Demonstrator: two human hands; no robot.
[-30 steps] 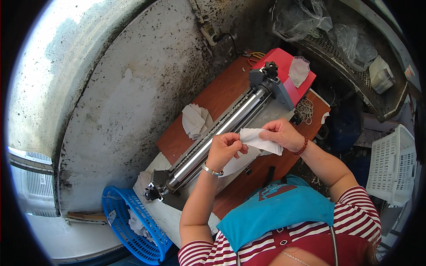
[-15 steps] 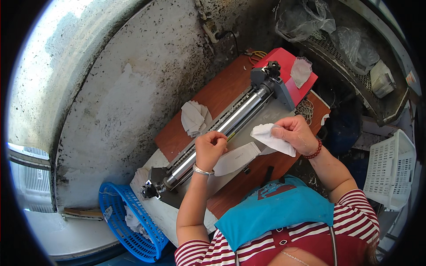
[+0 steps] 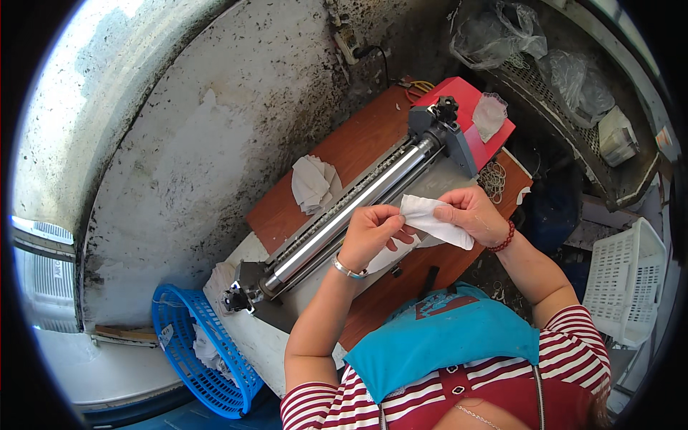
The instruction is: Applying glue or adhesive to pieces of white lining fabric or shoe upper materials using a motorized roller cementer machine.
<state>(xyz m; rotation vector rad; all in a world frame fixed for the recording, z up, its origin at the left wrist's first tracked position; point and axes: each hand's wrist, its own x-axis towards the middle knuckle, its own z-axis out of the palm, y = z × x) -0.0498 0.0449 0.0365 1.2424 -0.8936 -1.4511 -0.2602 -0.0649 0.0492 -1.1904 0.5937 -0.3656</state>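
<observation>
My right hand (image 3: 474,216) pinches a folded piece of white cloth (image 3: 436,221) between thumb and fingers. At the cloth's left end, the thumb and forefinger of my left hand (image 3: 375,235) are closed on its edge. Both hands are above the near side of a machine with a long shiny steel roller (image 3: 344,223), which slants from lower left to upper right. Below my hands, partly hidden by them, a flat white strip (image 3: 387,256) lies on the machine's near plate. A pile of white cloth pieces (image 3: 314,183) rests on the brown tabletop beyond the roller.
The machine's red housing (image 3: 473,97) carries a small pale piece on top. A blue plastic basket (image 3: 247,369) with white pieces inside stands at lower left, a white basket (image 3: 622,283) at right. Clear plastic bags (image 3: 573,79) lie on a shelf at upper right. A stained wall (image 3: 208,165) rises at left.
My left hand has moved up and right from beside the roller to the left end of the cloth and taken hold of its edge. The right hand keeps the cloth.
</observation>
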